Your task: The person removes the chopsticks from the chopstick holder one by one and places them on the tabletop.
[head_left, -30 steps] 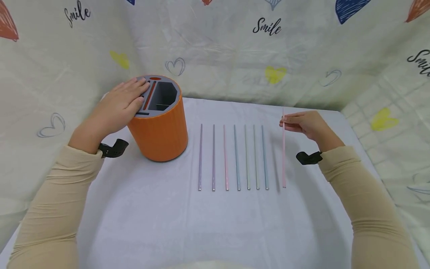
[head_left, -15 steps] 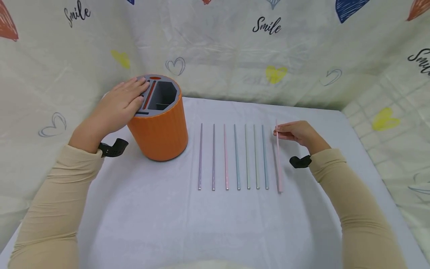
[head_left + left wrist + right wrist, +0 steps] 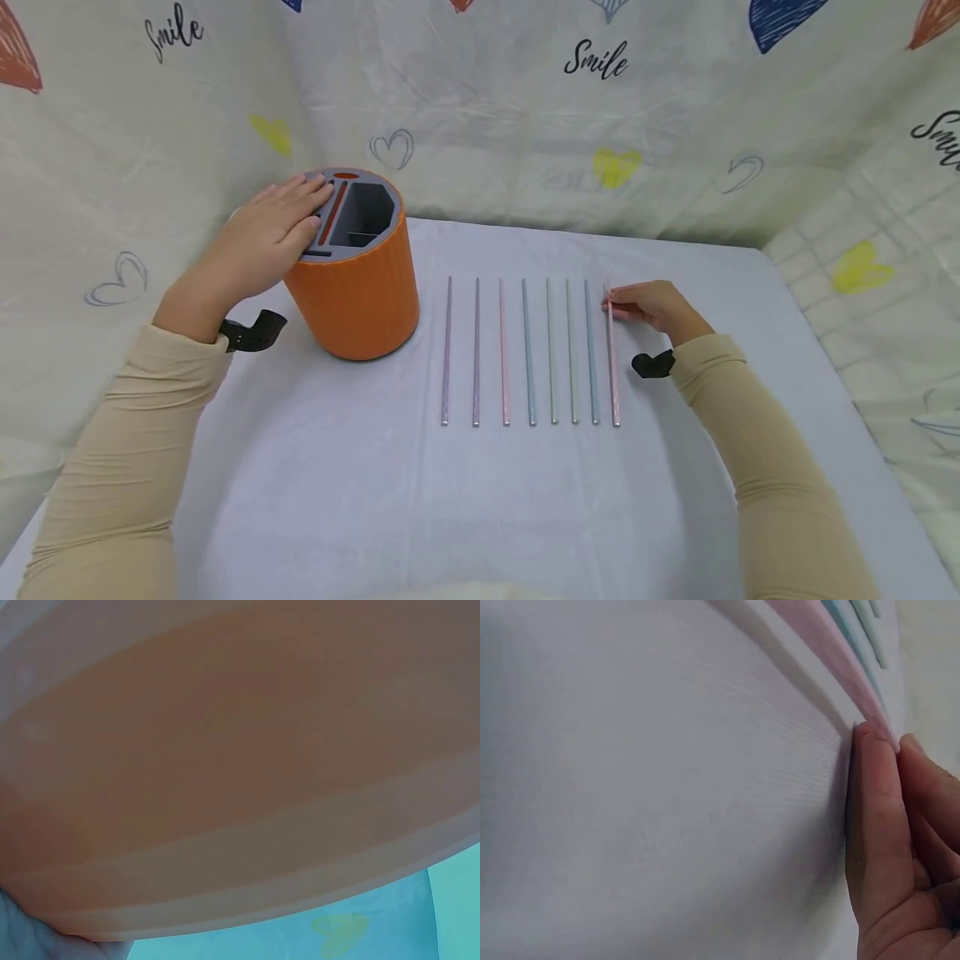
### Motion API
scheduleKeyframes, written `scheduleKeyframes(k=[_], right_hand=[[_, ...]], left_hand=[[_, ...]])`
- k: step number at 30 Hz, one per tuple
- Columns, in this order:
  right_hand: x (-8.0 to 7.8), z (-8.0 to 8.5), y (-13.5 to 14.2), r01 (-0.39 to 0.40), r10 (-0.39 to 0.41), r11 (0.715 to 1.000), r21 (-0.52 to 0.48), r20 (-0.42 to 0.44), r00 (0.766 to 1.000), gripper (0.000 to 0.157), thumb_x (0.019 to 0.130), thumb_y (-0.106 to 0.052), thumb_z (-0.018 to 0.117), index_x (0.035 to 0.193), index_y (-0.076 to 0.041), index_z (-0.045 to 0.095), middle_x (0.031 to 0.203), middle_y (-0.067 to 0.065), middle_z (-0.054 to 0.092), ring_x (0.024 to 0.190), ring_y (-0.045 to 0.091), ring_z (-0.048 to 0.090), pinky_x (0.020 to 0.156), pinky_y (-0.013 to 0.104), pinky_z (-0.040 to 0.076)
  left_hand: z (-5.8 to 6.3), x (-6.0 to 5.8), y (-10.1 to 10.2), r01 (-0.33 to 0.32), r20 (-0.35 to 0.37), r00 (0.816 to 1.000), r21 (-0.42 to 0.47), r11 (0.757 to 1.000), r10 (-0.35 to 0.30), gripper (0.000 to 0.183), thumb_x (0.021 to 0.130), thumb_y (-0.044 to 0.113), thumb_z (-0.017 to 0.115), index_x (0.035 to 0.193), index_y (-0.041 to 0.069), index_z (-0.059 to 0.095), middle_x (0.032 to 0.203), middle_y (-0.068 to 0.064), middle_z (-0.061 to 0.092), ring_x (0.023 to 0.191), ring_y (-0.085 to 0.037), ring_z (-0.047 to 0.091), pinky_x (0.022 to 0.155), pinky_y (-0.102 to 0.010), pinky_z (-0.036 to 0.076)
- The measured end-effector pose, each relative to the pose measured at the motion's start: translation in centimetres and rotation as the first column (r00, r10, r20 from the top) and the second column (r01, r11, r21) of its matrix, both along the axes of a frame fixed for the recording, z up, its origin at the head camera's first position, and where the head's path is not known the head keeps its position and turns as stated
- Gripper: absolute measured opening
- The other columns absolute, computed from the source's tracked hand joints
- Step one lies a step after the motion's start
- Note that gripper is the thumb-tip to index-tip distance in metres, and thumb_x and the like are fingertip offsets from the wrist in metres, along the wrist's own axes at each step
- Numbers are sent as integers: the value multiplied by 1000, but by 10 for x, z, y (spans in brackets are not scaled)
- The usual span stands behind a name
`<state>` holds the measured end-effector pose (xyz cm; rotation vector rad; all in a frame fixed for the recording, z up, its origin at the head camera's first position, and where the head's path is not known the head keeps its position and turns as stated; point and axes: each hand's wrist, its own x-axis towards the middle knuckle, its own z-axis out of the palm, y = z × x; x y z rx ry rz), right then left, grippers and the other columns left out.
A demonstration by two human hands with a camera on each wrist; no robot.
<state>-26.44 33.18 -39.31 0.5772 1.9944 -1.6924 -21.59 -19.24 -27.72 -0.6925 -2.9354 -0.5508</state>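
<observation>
My left hand (image 3: pixel 273 221) rests flat on the grey slotted top of an orange round utensil holder (image 3: pixel 356 308). In the left wrist view the holder's orange wall (image 3: pixel 240 750) fills most of the picture. At the right end of a row of chopsticks, my right hand (image 3: pixel 652 307) pinches a pink chopstick (image 3: pixel 612 367) near its far end. The right wrist view shows this pink chopstick (image 3: pixel 832 652) between thumb and finger, close over the cloth. Just left of it lies a blue chopstick (image 3: pixel 591 358).
Further left in the row lie green chopsticks (image 3: pixel 553 358), a blue one (image 3: pixel 529 358), a pink one (image 3: pixel 504 358) and purple ones (image 3: pixel 476 358), roughly parallel. A white cloth (image 3: pixel 450 517) covers the table. Behind it hangs a printed curtain (image 3: pixel 495 125).
My right hand has moved left and nearer to me with the pink chopstick, bringing it down beside the blue one. The left hand and the holder have stayed put.
</observation>
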Motion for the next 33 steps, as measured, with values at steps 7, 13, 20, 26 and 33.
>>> scheduleKeyframes(k=[7,13,20,26,33], right_hand=[[-1,-9,-2,-4,15,989,150,-71,997,9,92,-10,70,84,-14,71,67,-9,72,64,2,70,66,16,59],[-2,-14,-2,30,18,951,309,-150,988,24,91,-15,73,111,-3,73,60,-14,69,58,-1,68,64,16,58],[13,-4,3,77,21,920,385,-243,970,43,95,-17,67,129,10,61,65,-15,68,62,-2,69,66,16,59],[38,13,0,179,-66,954,239,-418,906,46,95,-20,67,128,12,60,70,-17,70,67,0,72,70,16,60],[72,32,-9,132,-26,971,198,-462,887,65,96,-39,64,132,14,55,77,-17,73,75,-1,73,73,17,60]], left_hand=[[0,-1,0,8,0,1000,4,1000,-8,53,107,26,31,154,3,33,163,-17,27,155,-35,17,128,-49,9],[0,-1,2,12,-3,1000,5,1000,-12,54,107,28,30,155,4,33,163,-16,27,155,-34,17,129,-48,9],[0,-3,5,19,8,1000,11,1000,-19,55,107,29,28,155,4,31,164,-15,26,155,-34,16,129,-48,8],[1,-8,0,20,23,1000,32,999,-20,54,106,27,30,155,2,31,164,-17,26,155,-35,16,129,-46,8],[6,-3,-4,-33,93,995,116,993,23,60,106,29,34,159,8,17,167,-13,14,156,-34,10,128,-52,8]])
